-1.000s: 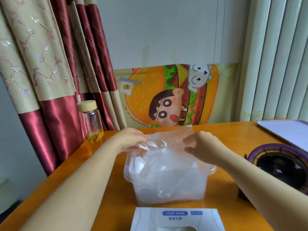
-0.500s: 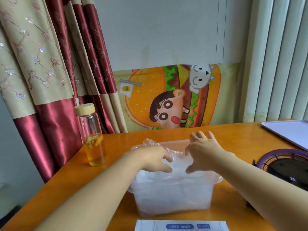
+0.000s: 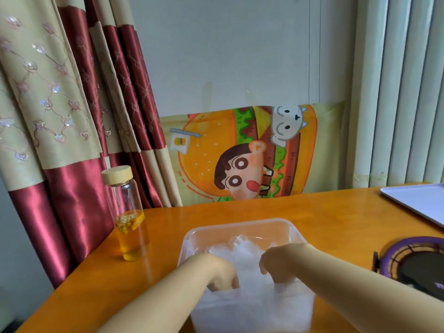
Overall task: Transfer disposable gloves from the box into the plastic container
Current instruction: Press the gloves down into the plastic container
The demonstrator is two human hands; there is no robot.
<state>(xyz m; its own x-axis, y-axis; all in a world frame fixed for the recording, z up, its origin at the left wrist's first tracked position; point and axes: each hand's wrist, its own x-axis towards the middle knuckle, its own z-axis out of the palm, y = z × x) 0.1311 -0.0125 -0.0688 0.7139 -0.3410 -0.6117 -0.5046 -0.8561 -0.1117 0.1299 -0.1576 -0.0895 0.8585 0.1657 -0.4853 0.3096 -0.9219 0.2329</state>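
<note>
Both hands are down inside the plastic container (image 3: 240,223), which sits on the worktop (image 3: 324,212). The gloves (image 3: 242,248) = a crumpled clear heap filling the container, approx. rim level at its near side. The left hand (image 3: 219,272) & right hand (image 3: 280,265) are knuckles-up, fingers bent down into the heap, tips buried. Can't tell whether they pinch the film or just push on it. The glove box isn't in view.

Risks, as I judge them: the film looks springy & prob. clingy, so when the hands lift out, gloves may stick to the fingers & get dragged over the container's rim, or the heap puffs back up & spills. The container looks light, so an uneven push on its near side could tip or skid it. A glass bottle (image 3: 129,224) w/ yellow liquid stands L of the container, near the L forearm, and a wide elbow swing could knock it. The purple round thing (image 3: 418,263) R of the container seems less exposed.
</note>
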